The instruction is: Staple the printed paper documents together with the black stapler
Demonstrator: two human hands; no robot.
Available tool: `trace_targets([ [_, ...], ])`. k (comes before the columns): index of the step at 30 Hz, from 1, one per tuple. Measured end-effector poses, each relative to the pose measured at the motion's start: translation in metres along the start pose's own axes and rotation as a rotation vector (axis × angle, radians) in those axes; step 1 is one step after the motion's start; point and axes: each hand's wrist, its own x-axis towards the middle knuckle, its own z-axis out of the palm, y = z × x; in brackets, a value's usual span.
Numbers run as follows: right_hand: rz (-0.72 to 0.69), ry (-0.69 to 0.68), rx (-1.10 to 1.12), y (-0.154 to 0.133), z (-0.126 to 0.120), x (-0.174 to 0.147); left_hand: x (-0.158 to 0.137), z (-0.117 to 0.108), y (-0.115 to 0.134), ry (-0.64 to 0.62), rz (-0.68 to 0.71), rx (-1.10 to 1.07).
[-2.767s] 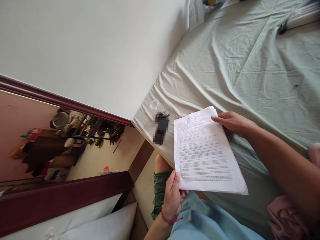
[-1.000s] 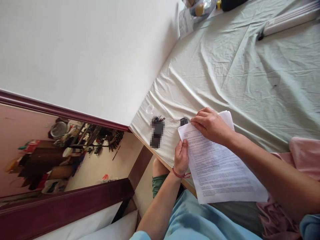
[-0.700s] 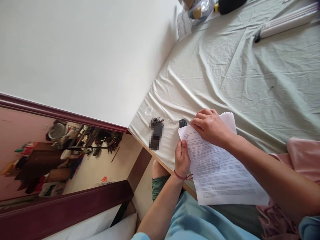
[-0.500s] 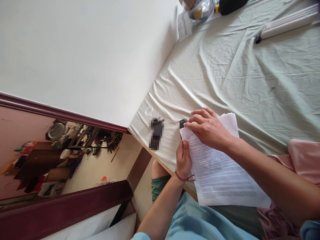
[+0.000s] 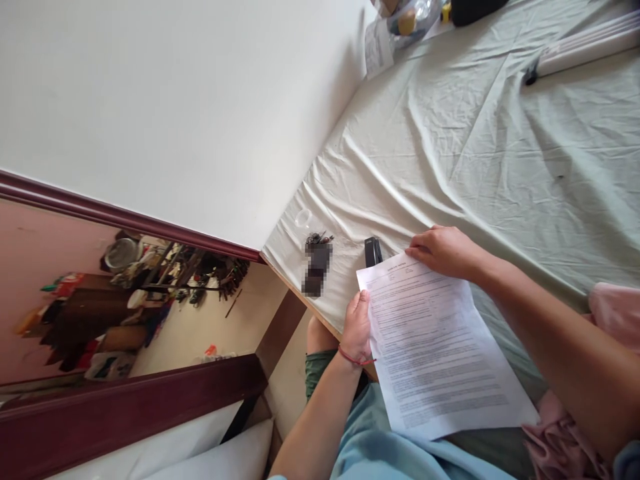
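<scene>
Printed white paper sheets slant over the bed's near edge and my lap, text side up. At their left edge my left hand grips them, thumb on top and a red string round the wrist. My right hand pinches the top edge near the right corner; its fingertips are partly behind the paper. Just beyond the top left corner lies a black stapler on the sheet-covered bed, its near end hidden by the paper. Neither hand touches the stapler.
Left of the stapler are a blurred dark object and a clear round ring. A folded white tripod-like stand lies far right. Plastic-wrapped items sit by the white wall. Pink cloth is at the right.
My right hand has moved right, away from the stapler, to the paper's top edge. More of the stapler and of the top page now shows. The left hand still holds the paper.
</scene>
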Motion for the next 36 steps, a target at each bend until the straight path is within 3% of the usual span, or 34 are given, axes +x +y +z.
trace_targets([
  [6, 0.073, -0.168, 0.156, 0.009, -0.001, 0.000, -0.007, -0.021, -0.018, 0.009, -0.025, 0.006],
  [12, 0.096, -0.274, 0.124, 0.015, 0.009, 0.006, -0.007, -0.031, -0.025, 0.009, 0.059, 0.277],
  [18, 0.127, -0.255, 0.103, 0.019, 0.009, 0.008, 0.006, -0.027, -0.017, -0.033, 0.047, 0.367],
  [26, 0.124, -0.201, 0.056, 0.032, 0.009, 0.013, 0.021, -0.021, -0.017, -0.076, -0.146, 0.171],
  [31, 0.184, -0.195, 0.023, 0.027, 0.003, 0.011, 0.022, -0.019, -0.015, -0.102, -0.065, 0.236],
  [36, 0.222, -0.207, -0.232, 0.011, 0.001, 0.005, 0.021, -0.013, -0.015, -0.068, 0.019, 0.356],
])
